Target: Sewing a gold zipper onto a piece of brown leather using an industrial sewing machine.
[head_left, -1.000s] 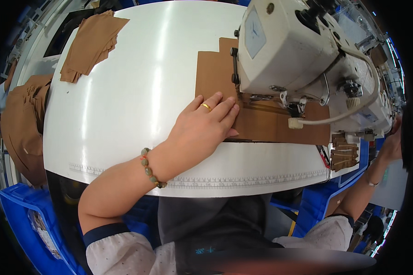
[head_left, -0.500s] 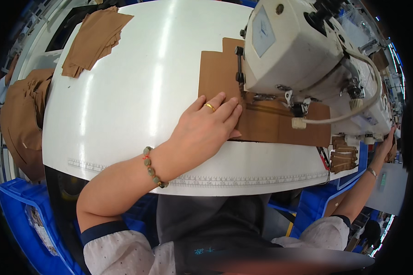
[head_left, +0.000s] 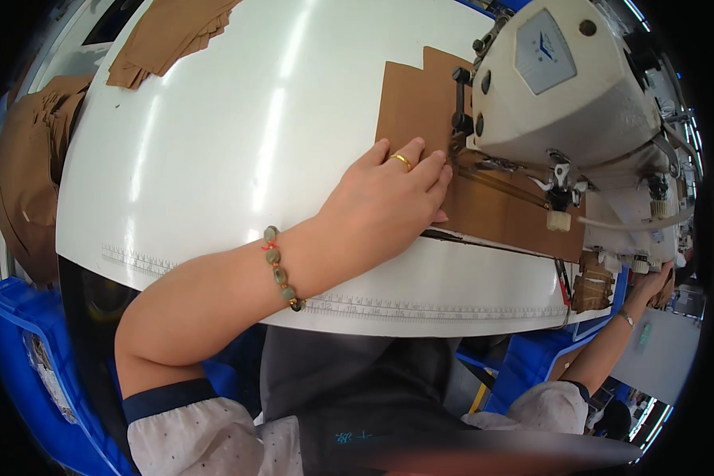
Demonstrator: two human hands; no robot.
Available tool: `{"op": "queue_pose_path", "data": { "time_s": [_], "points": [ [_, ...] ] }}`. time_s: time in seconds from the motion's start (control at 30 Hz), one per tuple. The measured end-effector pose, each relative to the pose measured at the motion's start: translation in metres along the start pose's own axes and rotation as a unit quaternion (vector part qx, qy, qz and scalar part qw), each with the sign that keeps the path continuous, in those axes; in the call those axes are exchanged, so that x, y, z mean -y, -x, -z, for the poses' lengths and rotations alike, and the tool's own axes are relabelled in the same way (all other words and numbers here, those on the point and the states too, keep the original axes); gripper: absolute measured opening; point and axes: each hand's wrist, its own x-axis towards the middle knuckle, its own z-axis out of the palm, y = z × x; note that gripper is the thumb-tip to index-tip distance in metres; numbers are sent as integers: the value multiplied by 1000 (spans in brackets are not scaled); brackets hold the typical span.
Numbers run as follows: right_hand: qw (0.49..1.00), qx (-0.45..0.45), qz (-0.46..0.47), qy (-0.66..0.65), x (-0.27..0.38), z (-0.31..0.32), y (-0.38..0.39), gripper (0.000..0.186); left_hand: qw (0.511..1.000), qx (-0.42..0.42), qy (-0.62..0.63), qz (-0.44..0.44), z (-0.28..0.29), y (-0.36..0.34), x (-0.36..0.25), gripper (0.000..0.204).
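Observation:
My left hand (head_left: 397, 186) lies palm down on a flat brown panel (head_left: 408, 99), its fingers stretched out just left of the needle area. This panel runs under the head of a white sewing machine (head_left: 567, 103), with a narrow darker strip (head_left: 508, 188) along it. At the far right, beside the machine's end, is my right hand (head_left: 652, 283). Something brown shows at its fingers, which are small and partly hidden, so their grip is unclear. Small brown pieces (head_left: 593, 283) are stacked on the table near the right forearm.
A fanned stack of brown pieces (head_left: 166, 40) lies at the table's far left. More brown pieces (head_left: 32, 182) hang beyond the left edge. A printed ruler (head_left: 389, 309) follows the front edge of the white table (head_left: 206, 174). Blue bins (head_left: 24, 317) stand below.
The view has shifted, so the machine and panel appear farther right. My left hand stays flat on the panel. My right hand shows lower beside the machine, with something brown at its fingers.

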Motion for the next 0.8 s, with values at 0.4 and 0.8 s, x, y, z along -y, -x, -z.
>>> {"op": "queue_pose_path", "data": {
  "time_s": [0.4, 0.8],
  "points": [
    [999, -16, 33, 17, -13, 1, 1, 57, 1000, -15, -5, -15, -5, 1, 3, 44],
    [998, -23, 40, 42, -19, -14, 27, 53, 1000, 1, -15, -4, -2, 0, -2, 46]
  ]
}}
